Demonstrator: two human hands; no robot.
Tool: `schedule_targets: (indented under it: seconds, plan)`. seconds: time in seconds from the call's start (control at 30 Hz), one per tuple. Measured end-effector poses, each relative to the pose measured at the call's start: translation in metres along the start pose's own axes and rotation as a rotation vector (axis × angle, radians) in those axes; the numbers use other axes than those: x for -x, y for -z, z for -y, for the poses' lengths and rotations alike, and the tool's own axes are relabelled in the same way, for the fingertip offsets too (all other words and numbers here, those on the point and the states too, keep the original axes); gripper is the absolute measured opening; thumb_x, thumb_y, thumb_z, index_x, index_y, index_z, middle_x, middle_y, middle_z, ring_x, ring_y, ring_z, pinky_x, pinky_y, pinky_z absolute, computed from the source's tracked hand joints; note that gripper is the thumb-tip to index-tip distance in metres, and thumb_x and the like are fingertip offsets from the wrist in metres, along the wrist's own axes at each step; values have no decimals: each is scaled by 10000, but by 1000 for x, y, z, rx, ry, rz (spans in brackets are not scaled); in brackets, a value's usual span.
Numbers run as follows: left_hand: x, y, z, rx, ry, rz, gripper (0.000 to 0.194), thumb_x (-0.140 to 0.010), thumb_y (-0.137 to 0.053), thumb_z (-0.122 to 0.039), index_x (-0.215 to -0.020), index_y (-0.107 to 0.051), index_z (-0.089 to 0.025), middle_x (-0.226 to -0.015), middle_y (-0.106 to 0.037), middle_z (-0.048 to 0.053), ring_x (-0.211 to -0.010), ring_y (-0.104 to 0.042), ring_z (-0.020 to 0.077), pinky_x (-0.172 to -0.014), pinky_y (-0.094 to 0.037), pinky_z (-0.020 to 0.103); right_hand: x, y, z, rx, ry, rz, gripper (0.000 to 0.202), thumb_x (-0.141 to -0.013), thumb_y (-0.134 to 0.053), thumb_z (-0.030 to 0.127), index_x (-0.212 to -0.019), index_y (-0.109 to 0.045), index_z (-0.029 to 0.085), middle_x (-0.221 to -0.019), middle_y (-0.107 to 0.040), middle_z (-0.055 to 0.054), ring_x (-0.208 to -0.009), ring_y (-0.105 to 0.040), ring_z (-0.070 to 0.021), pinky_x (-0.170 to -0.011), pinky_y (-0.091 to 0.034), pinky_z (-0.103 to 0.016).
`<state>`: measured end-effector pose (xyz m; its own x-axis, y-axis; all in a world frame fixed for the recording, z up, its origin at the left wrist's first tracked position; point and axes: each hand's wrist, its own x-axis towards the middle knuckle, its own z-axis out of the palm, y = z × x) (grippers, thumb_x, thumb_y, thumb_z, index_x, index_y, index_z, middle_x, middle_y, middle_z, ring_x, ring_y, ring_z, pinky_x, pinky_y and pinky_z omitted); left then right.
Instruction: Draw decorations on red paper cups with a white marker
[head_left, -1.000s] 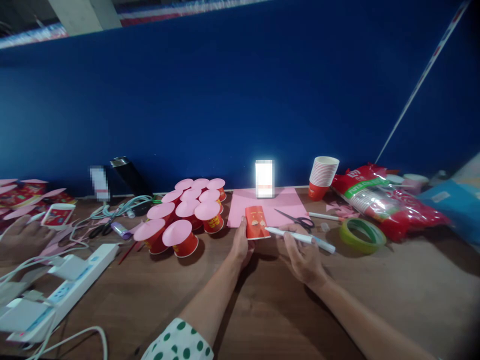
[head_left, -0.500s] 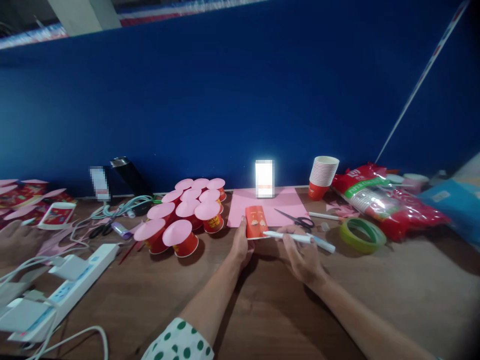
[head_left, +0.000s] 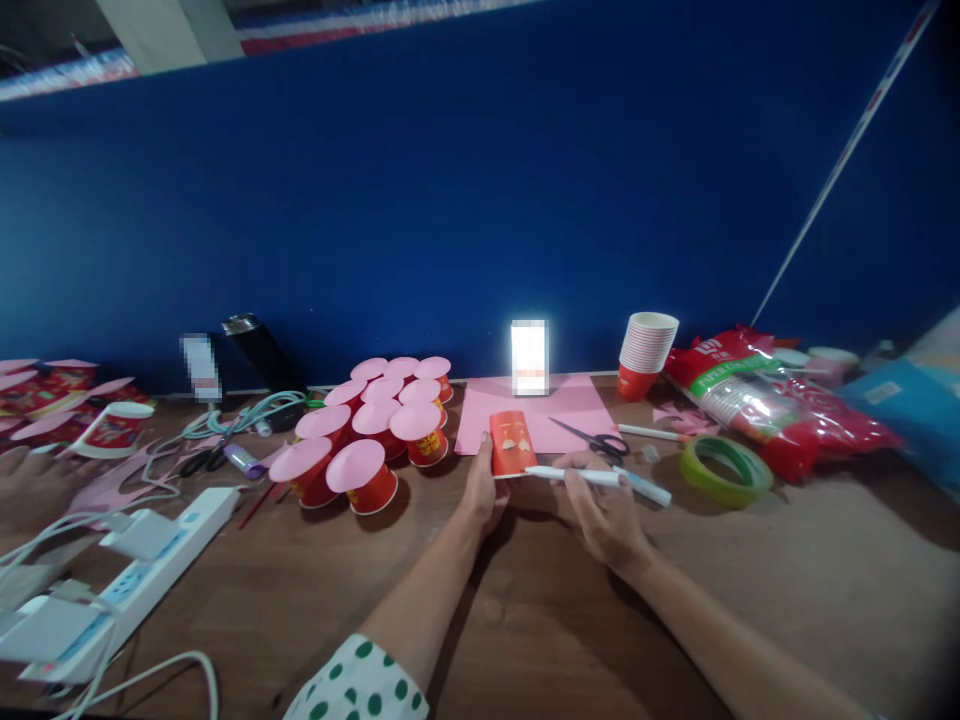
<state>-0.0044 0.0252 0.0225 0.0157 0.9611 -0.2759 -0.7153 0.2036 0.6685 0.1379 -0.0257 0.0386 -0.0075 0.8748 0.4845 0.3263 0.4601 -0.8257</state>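
Observation:
A red paper cup (head_left: 510, 440) with marks on its side is gripped by my left hand (head_left: 486, 495), its white rim toward me. My right hand (head_left: 604, 515) pinches a white marker pen (head_left: 581, 476), whose tip is at the lower right of the cup's side. A second white pen (head_left: 643, 486) lies on the table just beyond that hand. Behind the cup is a pink paper sheet (head_left: 577, 405), with black-handled scissors (head_left: 600, 438) lying partly on it. Several red cups topped by pink paper discs (head_left: 356, 465) stand to the left.
A lit phone (head_left: 530, 360) leans at the back. Stacked cups (head_left: 646, 350), green tape (head_left: 726, 472) and a red plastic bag of cups (head_left: 765, 395) sit to the right. Leftward are a power strip (head_left: 161, 560), cables, a black bottle (head_left: 262, 350) and another person's hand (head_left: 34, 490).
The marker in my right hand has shifted very slightly left at the cup. On the far left, the other person's hand and the cup beside it have moved a little.

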Motion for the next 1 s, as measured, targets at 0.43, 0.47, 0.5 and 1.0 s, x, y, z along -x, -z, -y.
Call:
schedule_targets:
  seconds: [0.43,0.47,0.5,1.0]
  plan:
    - [1,-1,1,-26,-35,-24,339,-832,-553,-416,-932,-649,-107,-823,-714,68,-738,-677,143,-758,-527,235,0,0,3,-3,-5,-5,214,-894,-417,317,-799,-565,196,-669,-601,-3,-620,-547,-136,-578,-426,-242]
    - [2,-1,1,-31,-40,-31,345,-830,-554,-421,-937,-648,-107,-813,-714,65,-738,-677,142,-756,-527,234,-1,0,2,4,0,-22,216,-894,-418,318,-792,-563,196,-663,-595,0,-614,-539,-134,-579,-423,-243]
    - [2,-1,0,-36,-41,-36,353,-829,-553,-428,-944,-648,-107,-810,-714,65,-744,-677,144,-758,-527,234,-1,0,1,9,6,-27,218,-894,-418,320,-787,-562,195,-656,-589,2,-605,-531,-132,-575,-418,-243]
    - [-2,2,3,26,-60,56,335,-872,-501,-376,-1012,-637,-104,-939,-707,95,-888,-668,162,-876,-505,272,-2,1,-1,-2,-21,-76,181,-875,-459,314,-889,-588,188,-735,-606,-15,-670,-548,-154,-611,-439,-261]
